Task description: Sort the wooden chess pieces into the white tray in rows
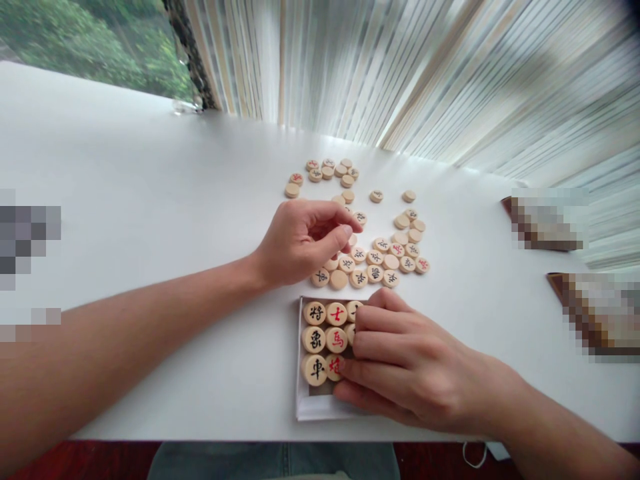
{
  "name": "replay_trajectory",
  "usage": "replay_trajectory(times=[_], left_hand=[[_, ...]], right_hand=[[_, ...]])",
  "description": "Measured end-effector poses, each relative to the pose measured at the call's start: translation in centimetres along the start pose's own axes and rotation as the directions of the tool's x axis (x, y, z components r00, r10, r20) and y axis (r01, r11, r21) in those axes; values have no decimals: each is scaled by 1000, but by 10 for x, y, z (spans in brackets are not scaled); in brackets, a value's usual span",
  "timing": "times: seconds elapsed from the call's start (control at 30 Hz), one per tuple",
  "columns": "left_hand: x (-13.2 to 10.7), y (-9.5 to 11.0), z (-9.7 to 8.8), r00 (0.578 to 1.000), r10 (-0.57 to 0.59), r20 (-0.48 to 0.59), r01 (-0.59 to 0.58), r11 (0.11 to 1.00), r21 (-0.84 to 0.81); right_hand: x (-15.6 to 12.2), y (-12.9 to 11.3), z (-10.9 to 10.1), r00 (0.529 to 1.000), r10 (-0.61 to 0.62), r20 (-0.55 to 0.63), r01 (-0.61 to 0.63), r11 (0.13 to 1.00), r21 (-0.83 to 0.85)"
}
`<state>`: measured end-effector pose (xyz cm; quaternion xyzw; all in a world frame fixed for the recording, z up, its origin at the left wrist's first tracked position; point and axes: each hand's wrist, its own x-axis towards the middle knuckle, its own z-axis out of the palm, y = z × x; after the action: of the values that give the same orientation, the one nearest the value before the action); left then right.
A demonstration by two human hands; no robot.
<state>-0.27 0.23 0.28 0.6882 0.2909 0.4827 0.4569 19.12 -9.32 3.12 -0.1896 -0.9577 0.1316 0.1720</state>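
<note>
**On the white desk: wooden chess discs, one box, two hands**

Near the desk (150,200) front edge sits a shallow white box (304,408), open-topped. Round wooden discs (315,340) with black or red characters lie flat in rows inside it. Right hand (405,360) lies across the box's right half, fingers together and resting on the discs, gripping nothing visible. Just behind the box, loose discs (390,263) are scattered; a smaller cluster (325,172) sits farther back. Left hand (300,243) hovers over the near scatter, fingers curled, thumb against forefinger; cannot tell whether it pinches a disc. Striped curtain (400,67) behind, window (90,40) far left.
</note>
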Motion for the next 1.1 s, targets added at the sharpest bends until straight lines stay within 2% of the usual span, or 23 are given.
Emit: replay_trajectory(times=[0.17,0.3,0.37,0.43,0.5,0.6,0.67,0.77,1.0,1.1], left_hand=[[0,0,0,1000,-1,2,1,1000,4],[0,-1,-1,1000,1,-4,-1,1000,7],[0,-1,-2,1000,1,-5,-1,1000,8],[1,-2,-2,1000,-1,-9,1,1000,2],[1,-2,-2,1000,0,-14,0,1000,-11],[1,-2,-2,1000,-2,-22,1,1000,-24],[1,-2,-3,1000,-10,-29,9,1000,-17],[1,-2,-4,999,-12,-40,13,1000,16],[8,-6,-17,994,2,-111,7,996,87],[10,-8,-20,989,7,-148,6,996,88]], right_hand=[[-2,7,-6,989,14,-144,-2,996,84],[-3,24,-9,932,82,-353,-17,983,182],[-6,35,-10,881,157,-447,-59,973,225],[-9,45,-10,802,261,-538,-129,954,270],[-12,55,-9,691,399,-603,-234,912,336],[-15,67,-7,500,590,-634,-401,807,434],[-15,75,-5,410,646,-644,-450,758,472],[-15,83,-4,348,663,-663,-451,738,502],[-20,100,-12,255,710,-656,-451,688,569],[-23,109,-17,230,716,-660,-445,680,583]])
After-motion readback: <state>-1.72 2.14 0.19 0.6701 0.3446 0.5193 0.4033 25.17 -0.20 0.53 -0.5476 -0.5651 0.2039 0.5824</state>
